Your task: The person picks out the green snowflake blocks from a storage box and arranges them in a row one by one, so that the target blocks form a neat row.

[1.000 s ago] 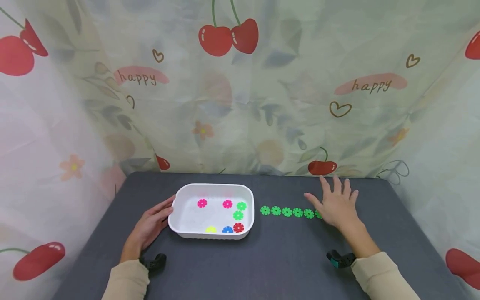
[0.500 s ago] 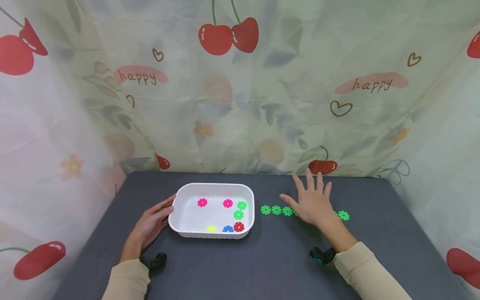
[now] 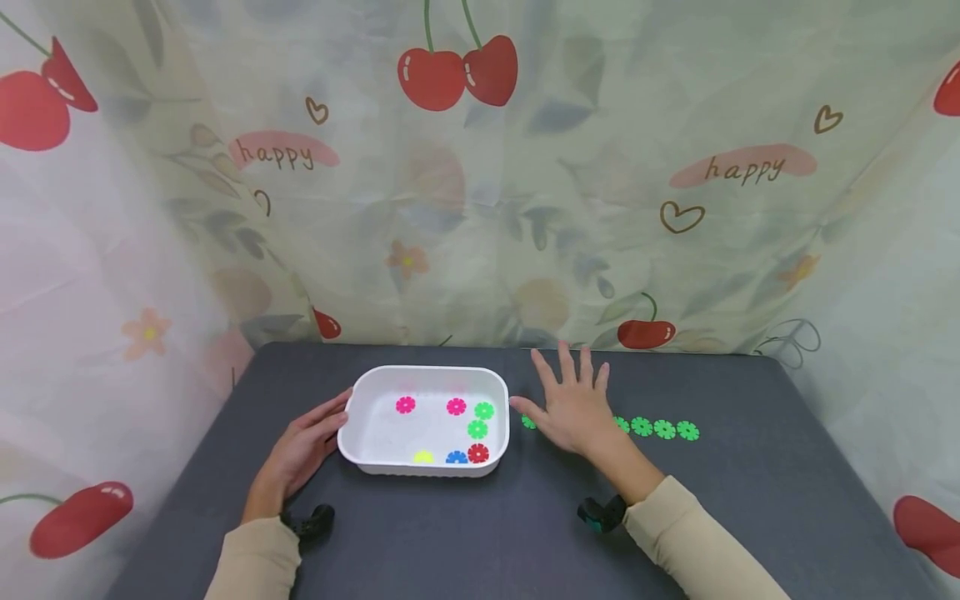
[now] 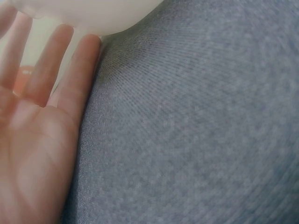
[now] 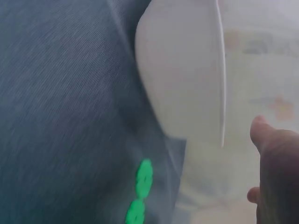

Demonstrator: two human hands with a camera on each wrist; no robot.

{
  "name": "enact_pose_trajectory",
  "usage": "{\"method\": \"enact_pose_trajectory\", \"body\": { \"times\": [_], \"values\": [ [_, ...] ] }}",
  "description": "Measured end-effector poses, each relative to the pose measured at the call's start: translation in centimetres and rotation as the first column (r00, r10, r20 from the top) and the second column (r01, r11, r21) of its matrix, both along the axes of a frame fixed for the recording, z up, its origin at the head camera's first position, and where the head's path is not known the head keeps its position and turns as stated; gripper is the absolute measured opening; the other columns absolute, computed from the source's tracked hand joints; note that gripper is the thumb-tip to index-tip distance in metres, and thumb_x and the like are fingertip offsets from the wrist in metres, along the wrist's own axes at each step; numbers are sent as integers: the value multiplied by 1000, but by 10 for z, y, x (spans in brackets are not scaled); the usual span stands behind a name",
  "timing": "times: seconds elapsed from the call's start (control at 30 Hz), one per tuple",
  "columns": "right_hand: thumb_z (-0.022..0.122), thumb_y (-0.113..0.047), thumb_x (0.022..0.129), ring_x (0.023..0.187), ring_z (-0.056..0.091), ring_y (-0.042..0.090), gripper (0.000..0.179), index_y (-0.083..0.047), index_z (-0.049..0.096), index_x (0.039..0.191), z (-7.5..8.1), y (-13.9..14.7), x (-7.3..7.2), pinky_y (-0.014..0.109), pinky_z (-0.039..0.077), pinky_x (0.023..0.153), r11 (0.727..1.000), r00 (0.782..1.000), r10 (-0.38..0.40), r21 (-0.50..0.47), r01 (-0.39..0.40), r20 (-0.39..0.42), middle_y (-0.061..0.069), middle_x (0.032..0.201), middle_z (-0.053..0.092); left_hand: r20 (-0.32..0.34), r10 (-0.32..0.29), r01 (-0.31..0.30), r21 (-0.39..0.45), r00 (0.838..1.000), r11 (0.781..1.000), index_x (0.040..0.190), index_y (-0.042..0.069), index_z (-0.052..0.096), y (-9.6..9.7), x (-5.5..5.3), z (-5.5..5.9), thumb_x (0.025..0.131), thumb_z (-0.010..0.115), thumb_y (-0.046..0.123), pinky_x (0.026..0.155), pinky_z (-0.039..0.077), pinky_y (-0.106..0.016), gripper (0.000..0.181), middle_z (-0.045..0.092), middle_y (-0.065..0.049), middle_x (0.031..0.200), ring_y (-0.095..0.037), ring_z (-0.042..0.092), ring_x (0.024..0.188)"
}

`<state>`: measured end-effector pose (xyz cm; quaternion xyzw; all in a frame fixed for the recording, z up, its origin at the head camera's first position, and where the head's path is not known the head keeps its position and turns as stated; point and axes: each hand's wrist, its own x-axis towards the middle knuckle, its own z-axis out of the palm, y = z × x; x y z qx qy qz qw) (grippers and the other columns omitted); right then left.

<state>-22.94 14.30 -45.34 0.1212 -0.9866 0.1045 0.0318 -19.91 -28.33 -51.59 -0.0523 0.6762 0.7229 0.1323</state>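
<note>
My left hand rests against the left end of a white plastic tray, its fingers extended along the side. In the left wrist view the straight fingertips meet the tray wall. A row of several green notched discs lies on the table to the right of the tray. Over the row's left part my right hand is held with fingers spread, hiding the middle discs. Its thumb points to the tray's right rim. Two linked-looking green discs show in the right wrist view.
Inside the tray lie pink discs, green discs, a red disc, a blue disc and a yellow disc. The dark cloth-covered table ends at a printed curtain behind.
My right hand has swept left along the green row, fingers spread, uncovering the discs at the right end. The left hand and the tray have stayed in place.
</note>
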Motion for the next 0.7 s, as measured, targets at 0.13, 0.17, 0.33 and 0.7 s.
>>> {"method": "enact_pose_trajectory", "body": {
  "times": [0.13, 0.17, 0.33, 0.7],
  "values": [
    [41, -80, 92, 157, 0, 51, 93, -28, 17, 165, 5, -16, 0, 78, 5, 119, 1000, 999, 17, 9, -17, 34, 17, 173, 3, -5, -5, 5, 1, 1000, 1000, 161, 15, 32, -1, 0, -1, 102, 64, 31, 98, 51, -17, 69, 45, 17, 159, 12, 56, 121],
    [41, -80, 92, 157, 0, 51, 93, -28, 17, 165, 7, -20, 0, 78, 5, 119, 1000, 999, 22, 7, -22, 35, 17, 173, 3, -7, -7, 7, 1, 1000, 1000, 161, 15, 32, -1, 0, -1, 102, 64, 31, 98, 51, -17, 69, 44, 17, 159, 12, 56, 121],
    [40, -81, 92, 158, 1, 50, 93, -29, 16, 165, 16, -39, 0, 77, 5, 120, 999, 998, 42, -14, -41, 40, 16, 173, 3, -16, -8, 7, -3, 1000, 1000, 161, 14, 32, -1, 0, -1, 102, 63, 31, 98, 51, -17, 69, 41, 14, 162, 12, 56, 121],
    [37, -78, 95, 159, 2, 45, 88, -31, 13, 165, 23, -84, 6, 74, 4, 122, 981, 991, 110, -168, -95, 80, 11, 174, 3, -26, -13, 13, 11, 1000, 1000, 161, 13, 32, -1, 1, -2, 102, 63, 30, 98, 51, -17, 69, 50, 21, 152, 12, 56, 121]
  ]
}}
